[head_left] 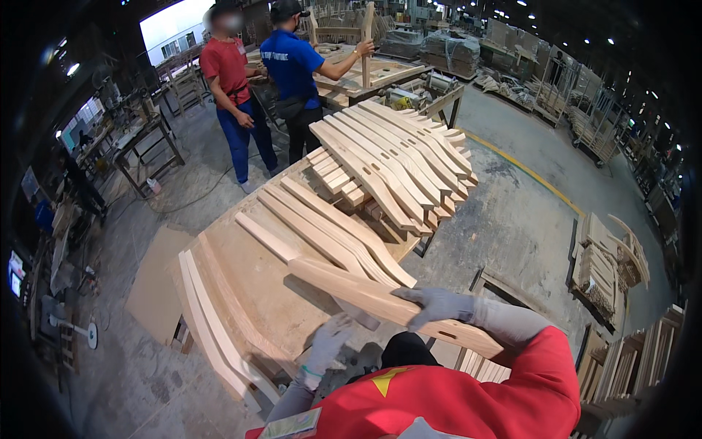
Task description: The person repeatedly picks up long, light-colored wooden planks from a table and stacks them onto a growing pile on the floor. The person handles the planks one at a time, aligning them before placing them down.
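Note:
A long curved wooden chair leg (365,294) slants across the front of the workbench. My right hand (436,306), in a grey glove, is closed around it towards its right end, beyond which a slot shows. My left hand (329,342), also gloved, is below the leg, its fingers apart and loosely bent. A grey-brown block-like piece (356,313) shows between that hand and the leg; whether the fingers touch it I cannot tell. Several similar curved legs (322,227) lie behind on the bench top (256,289), and more curved legs (212,322) lie along its left edge.
A high stack of slotted legs (387,157) fills the bench's far right. Past it, a person in red (225,73) and another in blue (291,66) stand at a second table. A pallet of wooden parts (596,271) sits on the floor to the right.

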Tool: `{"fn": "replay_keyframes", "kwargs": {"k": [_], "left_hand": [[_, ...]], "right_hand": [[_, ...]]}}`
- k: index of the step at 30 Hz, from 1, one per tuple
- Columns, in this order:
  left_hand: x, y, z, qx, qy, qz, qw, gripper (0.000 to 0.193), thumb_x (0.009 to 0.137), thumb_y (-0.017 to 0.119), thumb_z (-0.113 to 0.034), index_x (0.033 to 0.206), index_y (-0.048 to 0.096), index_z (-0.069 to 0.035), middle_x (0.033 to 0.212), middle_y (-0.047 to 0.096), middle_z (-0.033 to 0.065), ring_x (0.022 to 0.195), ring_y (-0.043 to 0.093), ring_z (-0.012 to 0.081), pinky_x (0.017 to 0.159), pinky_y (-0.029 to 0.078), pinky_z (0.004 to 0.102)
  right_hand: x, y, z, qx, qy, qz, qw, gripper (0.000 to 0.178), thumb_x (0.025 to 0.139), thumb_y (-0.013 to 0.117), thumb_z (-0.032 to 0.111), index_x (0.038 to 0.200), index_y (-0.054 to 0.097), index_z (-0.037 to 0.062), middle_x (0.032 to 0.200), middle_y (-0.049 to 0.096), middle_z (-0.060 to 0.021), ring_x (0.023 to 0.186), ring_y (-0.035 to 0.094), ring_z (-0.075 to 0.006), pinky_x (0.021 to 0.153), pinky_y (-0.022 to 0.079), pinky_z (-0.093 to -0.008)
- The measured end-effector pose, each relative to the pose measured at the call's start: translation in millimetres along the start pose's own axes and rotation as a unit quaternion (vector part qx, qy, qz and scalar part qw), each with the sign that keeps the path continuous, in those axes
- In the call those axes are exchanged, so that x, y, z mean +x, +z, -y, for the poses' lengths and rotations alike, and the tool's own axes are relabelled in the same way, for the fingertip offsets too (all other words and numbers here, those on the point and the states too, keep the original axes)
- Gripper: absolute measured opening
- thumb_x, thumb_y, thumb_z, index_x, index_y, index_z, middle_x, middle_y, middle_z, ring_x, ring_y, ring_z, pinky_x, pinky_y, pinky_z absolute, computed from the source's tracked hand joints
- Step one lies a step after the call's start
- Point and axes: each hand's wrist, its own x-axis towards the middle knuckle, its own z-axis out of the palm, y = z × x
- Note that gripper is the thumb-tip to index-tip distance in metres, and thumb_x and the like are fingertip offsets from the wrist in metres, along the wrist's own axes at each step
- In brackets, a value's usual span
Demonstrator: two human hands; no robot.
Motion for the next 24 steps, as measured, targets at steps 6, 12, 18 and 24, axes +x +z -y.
{"fn": "replay_keyframes", "kwargs": {"k": [6, 12, 18, 24], "left_hand": [[50.1, -27.2, 20.3, 0.137, -0.143, -0.295, 0.935, 0.053, 0.082, 0.062, -0.018, 0.127, 0.046, 0.005, 0.126, 0.051, 0.0231, 0.117, 0.05, 0.0357, 0.1, 0.039, 0.0399], [84.1, -49.1, 68.0, 0.432, -0.195, -0.398, 0.785, 0.056, 0.083, 0.057, -0.027, 0.129, 0.045, 0.003, 0.132, 0.045, 0.0256, 0.124, 0.041, 0.0393, 0.107, 0.029, 0.0455], [117.1, -19.4, 73.9, 0.604, -0.302, -0.346, 0.651, 0.053, 0.087, 0.048, -0.029, 0.13, 0.042, 0.002, 0.138, 0.037, 0.0239, 0.131, 0.029, 0.041, 0.111, 0.015, 0.0522], [124.9, -12.7, 65.1, 0.592, -0.326, -0.37, 0.637, 0.046, 0.091, 0.045, -0.028, 0.129, 0.046, -0.002, 0.138, 0.04, 0.0184, 0.13, 0.032, 0.0377, 0.111, 0.016, 0.0515]], "right_hand": [[-43.6, -83.0, 14.7, -0.096, 0.029, -0.076, 0.992, 0.093, 0.066, 0.072, 0.044, 0.141, 0.032, 0.006, 0.131, 0.041, -0.0243, 0.119, 0.045, -0.038, 0.1, 0.037, -0.0396], [3.2, -193.8, -8.7, -0.348, 0.013, -0.137, 0.927, 0.089, 0.064, 0.075, 0.041, 0.14, 0.036, 0.0165, 0.118, 0.045, -0.0205, 0.106, 0.051, -0.0371, 0.09, 0.042, -0.0441], [106.6, -308.6, -74.9, -0.416, 0.006, -0.157, 0.896, 0.08, 0.063, 0.073, 0.033, 0.134, 0.041, 0.0173, 0.117, 0.046, -0.0168, 0.103, 0.051, -0.0364, 0.088, 0.042, -0.0431], [237.8, -391.8, -97.8, -0.433, 0.006, -0.105, 0.895, 0.091, 0.057, 0.075, 0.039, 0.137, 0.039, 0.0163, 0.124, 0.048, -0.0178, 0.107, 0.051, -0.0383, 0.091, 0.042, -0.0431]]}}
